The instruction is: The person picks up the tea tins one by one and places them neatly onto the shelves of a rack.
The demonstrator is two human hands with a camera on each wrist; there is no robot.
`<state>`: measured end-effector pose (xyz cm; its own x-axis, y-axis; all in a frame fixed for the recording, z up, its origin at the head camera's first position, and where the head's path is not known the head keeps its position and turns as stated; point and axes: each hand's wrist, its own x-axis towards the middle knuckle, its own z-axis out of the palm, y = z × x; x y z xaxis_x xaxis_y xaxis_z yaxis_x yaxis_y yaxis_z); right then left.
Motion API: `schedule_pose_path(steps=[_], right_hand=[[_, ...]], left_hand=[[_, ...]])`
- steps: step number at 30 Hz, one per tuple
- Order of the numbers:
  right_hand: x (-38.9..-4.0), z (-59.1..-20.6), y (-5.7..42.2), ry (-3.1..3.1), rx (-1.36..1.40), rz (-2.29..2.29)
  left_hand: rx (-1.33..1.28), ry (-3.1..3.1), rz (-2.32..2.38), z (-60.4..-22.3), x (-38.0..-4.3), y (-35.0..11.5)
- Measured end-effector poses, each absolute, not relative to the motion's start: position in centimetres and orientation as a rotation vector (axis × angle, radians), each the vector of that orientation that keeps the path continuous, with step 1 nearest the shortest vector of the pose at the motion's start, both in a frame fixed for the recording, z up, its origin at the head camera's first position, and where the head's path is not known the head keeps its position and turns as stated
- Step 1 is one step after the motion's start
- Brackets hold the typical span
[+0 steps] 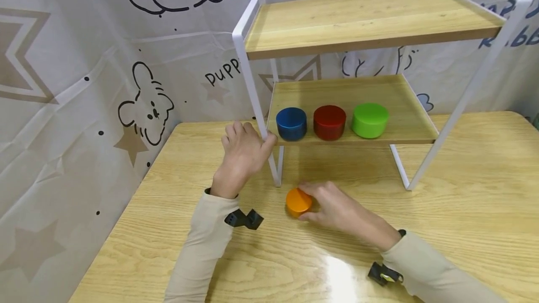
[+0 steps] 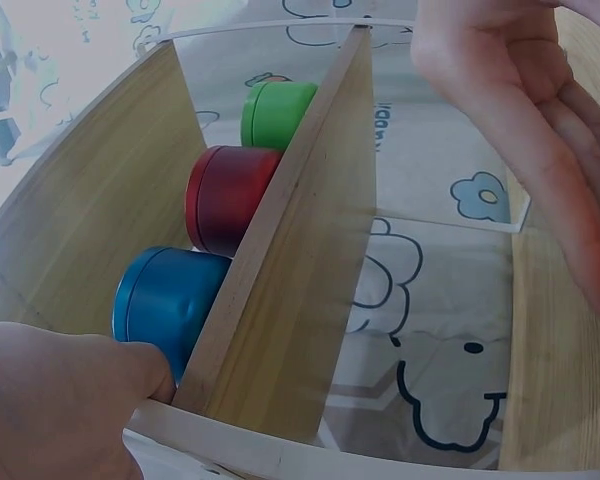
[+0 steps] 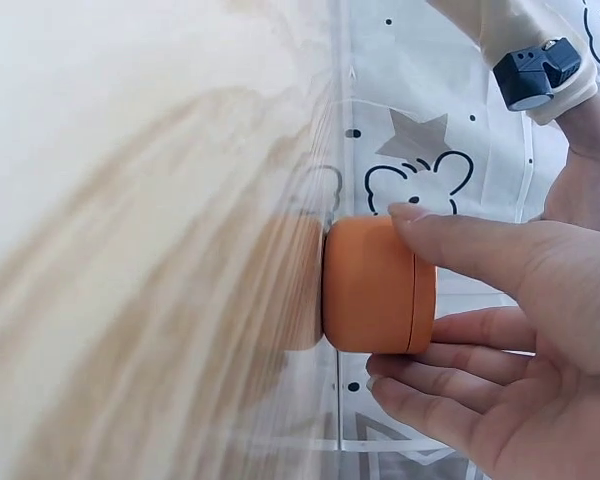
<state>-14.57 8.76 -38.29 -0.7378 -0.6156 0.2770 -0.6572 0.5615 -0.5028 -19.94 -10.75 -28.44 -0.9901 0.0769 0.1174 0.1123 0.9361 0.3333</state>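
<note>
In the head view my right hand (image 1: 337, 207) holds a small orange round tin (image 1: 299, 202) between thumb and fingers on the table. The right wrist view shows that orange tin (image 3: 372, 285) with its lid seam, the thumb on one side and fingers on the other. My left hand (image 1: 244, 148) grips the white left front post of a two-tier shelf (image 1: 353, 141), its thumb by the middle board's edge. On that board stand a blue tin (image 1: 291, 124), a red tin (image 1: 330, 123) and a green tin (image 1: 370, 121) in a row. The left thumb is close to the blue tin (image 2: 170, 300).
The shelf's wooden top board (image 1: 375, 13) overhangs the row of tins. Its white metal right leg (image 1: 459, 102) slants down to the wooden table (image 1: 476, 228). Behind and to the left hangs a cloth (image 1: 97, 92) printed with cartoon animals and stars.
</note>
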Motion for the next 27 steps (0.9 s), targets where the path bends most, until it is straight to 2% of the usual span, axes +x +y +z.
schedule_pose_path(steps=[27], right_hand=[[-14.51,-37.84,8.55,-2.657,1.105,0.954]], left_hand=[[-0.134,-2.991,-0.538,-28.23,-19.82,-10.9]])
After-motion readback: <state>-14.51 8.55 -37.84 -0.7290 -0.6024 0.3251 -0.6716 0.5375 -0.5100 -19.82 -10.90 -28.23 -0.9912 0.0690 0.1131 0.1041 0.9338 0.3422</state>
